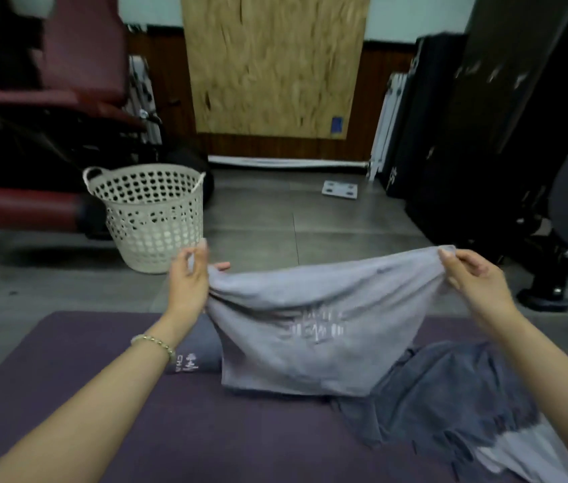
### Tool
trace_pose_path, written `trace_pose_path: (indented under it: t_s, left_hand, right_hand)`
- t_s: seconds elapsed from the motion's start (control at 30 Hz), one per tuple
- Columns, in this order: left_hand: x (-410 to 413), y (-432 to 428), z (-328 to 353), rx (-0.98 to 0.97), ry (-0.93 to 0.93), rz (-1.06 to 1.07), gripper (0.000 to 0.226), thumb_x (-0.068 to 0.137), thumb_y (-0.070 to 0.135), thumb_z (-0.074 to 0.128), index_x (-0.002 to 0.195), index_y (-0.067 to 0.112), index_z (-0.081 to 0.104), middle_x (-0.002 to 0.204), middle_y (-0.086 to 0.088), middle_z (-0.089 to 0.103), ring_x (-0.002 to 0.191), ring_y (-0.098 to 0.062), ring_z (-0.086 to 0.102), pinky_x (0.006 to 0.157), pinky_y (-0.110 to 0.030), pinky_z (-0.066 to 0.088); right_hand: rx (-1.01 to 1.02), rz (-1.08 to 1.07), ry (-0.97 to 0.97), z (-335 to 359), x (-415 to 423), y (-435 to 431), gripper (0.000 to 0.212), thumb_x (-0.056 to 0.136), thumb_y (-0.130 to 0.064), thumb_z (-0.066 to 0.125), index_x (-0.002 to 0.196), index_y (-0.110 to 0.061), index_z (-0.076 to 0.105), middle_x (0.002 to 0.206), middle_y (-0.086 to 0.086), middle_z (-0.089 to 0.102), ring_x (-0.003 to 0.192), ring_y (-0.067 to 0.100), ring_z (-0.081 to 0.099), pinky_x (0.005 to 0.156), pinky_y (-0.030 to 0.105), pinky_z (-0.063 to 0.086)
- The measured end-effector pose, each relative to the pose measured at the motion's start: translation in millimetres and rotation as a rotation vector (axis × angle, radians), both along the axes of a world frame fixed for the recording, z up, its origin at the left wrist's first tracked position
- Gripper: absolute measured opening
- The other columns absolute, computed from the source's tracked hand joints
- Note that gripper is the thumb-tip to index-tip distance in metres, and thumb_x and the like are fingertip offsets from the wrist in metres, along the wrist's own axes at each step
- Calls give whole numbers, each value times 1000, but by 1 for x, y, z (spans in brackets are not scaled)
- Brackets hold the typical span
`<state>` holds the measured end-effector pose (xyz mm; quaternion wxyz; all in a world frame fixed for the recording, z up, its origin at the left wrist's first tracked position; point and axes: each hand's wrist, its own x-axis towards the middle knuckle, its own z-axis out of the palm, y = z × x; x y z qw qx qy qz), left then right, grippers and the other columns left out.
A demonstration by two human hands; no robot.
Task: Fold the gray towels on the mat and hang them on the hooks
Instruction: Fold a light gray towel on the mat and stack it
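**Light gray towel held up over the mat**

The light gray towel (296, 329) hangs limp above the purple mat (66, 371), soft and light, best taken by its corners. Left hand (188, 277) and right hand (474, 280) each pinch a top corner. A darker, fringed gray towel (449, 395) lies crumpled alongside; a perforated plastic basket (150, 214) stands beyond.

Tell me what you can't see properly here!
- Hooks: nowhere in the head view.
- Print on the light gray towel: blurred, unreadable.
- Folded dark towel: partly behind that towel.
- Crumpled dark towel: cut off by the bottom edge.
- Basket inside: hidden by its own wall.
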<state>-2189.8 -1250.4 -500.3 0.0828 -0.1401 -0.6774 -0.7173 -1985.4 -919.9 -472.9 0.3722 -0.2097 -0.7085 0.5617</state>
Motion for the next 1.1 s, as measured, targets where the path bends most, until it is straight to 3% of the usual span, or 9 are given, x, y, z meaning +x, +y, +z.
trace_pose_path:
  t_s: [0.13, 0.27, 0.37, 0.47, 0.57, 0.7, 0.9, 1.0, 1.1]
  left_hand:
    - [16, -35, 38, -264, 195, 73, 30, 101, 28, 39, 78, 10, 45, 69, -1, 42, 66, -13, 37, 60, -10, 35]
    - [39, -52, 65, -439, 298, -84, 30, 96, 33, 45, 74, 12, 49, 70, 1, 49, 68, -11, 44, 67, -16, 36]
    - [51, -61, 84, -538, 316, -250, 12, 88, 23, 64, 77, 17, 60, 80, 1, 62, 77, -10, 56, 74, -18, 43]
    - [61, -69, 92, -659, 364, -337, 18, 79, 23, 74, 67, 24, 61, 69, 8, 60, 64, -1, 52, 60, -13, 40]
    - [63, -75, 88, -659, 373, -296, 27, 83, 24, 71, 61, 17, 57, 63, 3, 53, 60, -10, 46, 56, -18, 34]
    - [71, -72, 75, -542, 168, -268, 34, 92, 28, 60, 77, -3, 63, 73, -7, 61, 66, -14, 53, 58, -16, 41]
    - [79, -76, 48, -501, -352, -538, 33, 95, 40, 52, 103, 15, 71, 82, 5, 74, 70, -2, 67, 57, -13, 50]
    - [75, -71, 32, -469, -452, -562, 44, 94, 47, 47, 104, 10, 70, 94, -3, 74, 81, -11, 70, 66, -19, 55]
    - [70, -63, 15, -435, -541, -588, 43, 94, 48, 48, 99, 12, 71, 94, -4, 75, 80, -10, 71, 63, -17, 55]
  right_hand:
    - [-4, -17, 58, 35, 36, -8, 12, 92, -23, 61, 80, -21, 64, 65, -18, 66, 62, -6, 56, 57, 8, 45]
    - [6, -48, 75, 59, 52, -16, 12, 91, -27, 62, 82, -20, 65, 67, -13, 65, 64, -3, 57, 58, 10, 46]
    - [28, -82, 75, 65, 61, -14, 12, 91, -26, 63, 86, -15, 66, 73, -8, 64, 68, 2, 57, 58, 10, 49]
    - [55, -115, 50, 62, 69, -14, 13, 91, -23, 62, 86, -12, 64, 73, -4, 59, 68, 7, 53, 55, 9, 48]
    - [85, -121, -18, 55, 72, -17, 16, 93, -24, 61, 79, -15, 61, 67, -3, 55, 63, 9, 49, 57, 17, 46]
    - [174, -135, -129, 38, 70, -28, 20, 95, -26, 55, 80, -13, 56, 63, 0, 55, 59, 11, 48, 57, 25, 37]
    - [192, -116, -207, -2, 65, -52, 17, 97, -20, 52, 85, -7, 54, 70, 3, 55, 62, 13, 46, 54, 12, 38]
    - [97, -55, -237, -23, 61, -63, 19, 97, -24, 52, 86, -9, 54, 74, 6, 58, 66, 16, 50, 59, 23, 42]
    - [-82, 17, -247, -39, 55, -72, 20, 97, -28, 52, 89, -10, 56, 72, 2, 59, 64, 13, 52, 53, 15, 45]
